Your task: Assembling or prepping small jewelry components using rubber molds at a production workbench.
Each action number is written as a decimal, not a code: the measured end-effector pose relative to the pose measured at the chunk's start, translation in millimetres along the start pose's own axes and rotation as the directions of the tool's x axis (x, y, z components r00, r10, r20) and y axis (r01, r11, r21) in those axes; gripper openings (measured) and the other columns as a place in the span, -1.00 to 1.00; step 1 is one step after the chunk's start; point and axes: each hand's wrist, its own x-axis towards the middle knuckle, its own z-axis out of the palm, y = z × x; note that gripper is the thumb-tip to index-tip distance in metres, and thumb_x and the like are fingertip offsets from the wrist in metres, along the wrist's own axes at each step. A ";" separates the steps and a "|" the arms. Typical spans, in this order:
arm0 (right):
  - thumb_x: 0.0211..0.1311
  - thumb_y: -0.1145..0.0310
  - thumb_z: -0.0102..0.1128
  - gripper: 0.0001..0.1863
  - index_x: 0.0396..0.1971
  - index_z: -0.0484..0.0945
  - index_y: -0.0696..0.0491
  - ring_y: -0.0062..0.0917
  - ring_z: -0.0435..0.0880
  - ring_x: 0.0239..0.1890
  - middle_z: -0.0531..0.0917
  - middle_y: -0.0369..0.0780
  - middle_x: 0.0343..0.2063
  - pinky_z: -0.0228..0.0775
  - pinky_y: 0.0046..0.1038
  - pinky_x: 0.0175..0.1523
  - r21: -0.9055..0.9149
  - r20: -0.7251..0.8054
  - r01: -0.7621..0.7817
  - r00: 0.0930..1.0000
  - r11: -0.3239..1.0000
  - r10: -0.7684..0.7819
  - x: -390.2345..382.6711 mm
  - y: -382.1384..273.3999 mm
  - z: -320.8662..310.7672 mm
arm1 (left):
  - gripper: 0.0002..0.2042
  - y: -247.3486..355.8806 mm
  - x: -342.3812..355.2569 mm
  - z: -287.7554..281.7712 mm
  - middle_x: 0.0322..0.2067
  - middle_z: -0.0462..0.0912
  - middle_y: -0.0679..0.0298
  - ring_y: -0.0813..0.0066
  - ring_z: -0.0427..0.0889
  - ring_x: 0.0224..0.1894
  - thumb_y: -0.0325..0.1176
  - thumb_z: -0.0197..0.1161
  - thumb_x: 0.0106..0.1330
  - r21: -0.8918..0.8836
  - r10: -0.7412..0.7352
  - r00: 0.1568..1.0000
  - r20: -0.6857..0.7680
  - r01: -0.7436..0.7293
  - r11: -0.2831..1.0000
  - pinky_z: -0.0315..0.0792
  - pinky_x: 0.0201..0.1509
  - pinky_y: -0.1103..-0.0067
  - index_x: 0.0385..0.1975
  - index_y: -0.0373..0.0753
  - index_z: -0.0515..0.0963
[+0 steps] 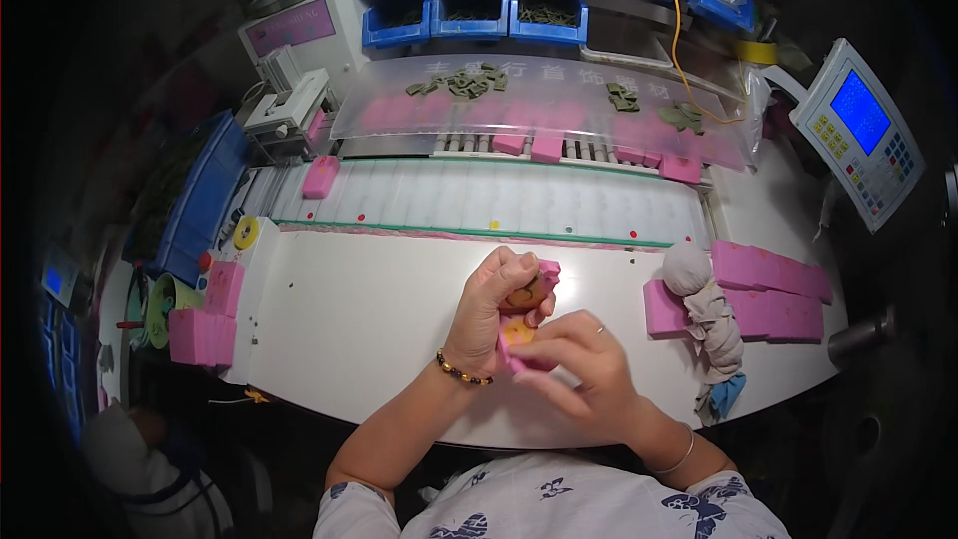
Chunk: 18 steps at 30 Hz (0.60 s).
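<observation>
My left hand is closed around a pink rubber mould above the white worktop. The mould is spread apart, and yellow-orange inner faces show between my fingers. With its thumb and fingers bent together, my right hand pinches the lower pink flap of the same mould. Whether a small piece sits between those fingertips is hidden. Both forearms reach in from the lower edge, a beaded bracelet on the left wrist and a thin bangle on the right.
Pink moulds are stacked at the right beside a cloth-wrapped bundle; others stand left. Behind the worktop runs a white track. Green pieces lie on a clear sheet under blue bins. A keypad screen stands right.
</observation>
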 end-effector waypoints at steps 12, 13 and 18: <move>0.03 0.60 0.35 -0.66 -0.12 0.62 0.13 -0.51 0.54 -0.37 0.48 -0.20 -0.30 0.43 -0.52 -0.34 -0.155 -0.197 -0.068 0.980 0.986 0.036 20.1 5.6 -5.6 | -0.76 -5.5 -2.6 -6.6 -0.52 0.45 0.35 0.63 0.46 -0.53 -0.33 0.13 0.32 0.196 0.182 0.983 0.004 -0.179 0.964 0.42 -0.48 0.66 -0.59 -0.20 0.34; 0.02 0.60 0.36 -0.68 -0.15 0.61 0.14 -0.51 0.54 -0.37 0.47 -0.21 -0.30 0.43 -0.52 -0.33 -0.150 -0.195 -0.036 0.981 0.988 0.006 20.6 8.6 -4.3 | -0.78 -3.7 -3.3 -6.6 -0.52 0.45 0.36 0.65 0.44 -0.55 -0.33 0.10 0.33 0.223 0.162 0.987 0.000 -0.158 0.962 0.41 -0.50 0.66 -0.56 -0.20 0.34; 0.03 0.60 0.34 -0.74 -0.23 0.58 0.15 -0.51 0.54 -0.35 0.48 -0.20 -0.28 0.43 -0.53 -0.34 -0.074 -0.156 -0.060 0.987 0.995 0.048 26.3 2.7 -5.4 | -0.86 -4.1 -1.1 -3.7 -0.49 0.41 0.39 0.72 0.36 -0.53 -0.35 0.02 0.36 0.182 0.223 0.975 0.026 -0.223 0.958 0.36 -0.48 0.69 -0.44 -0.20 0.32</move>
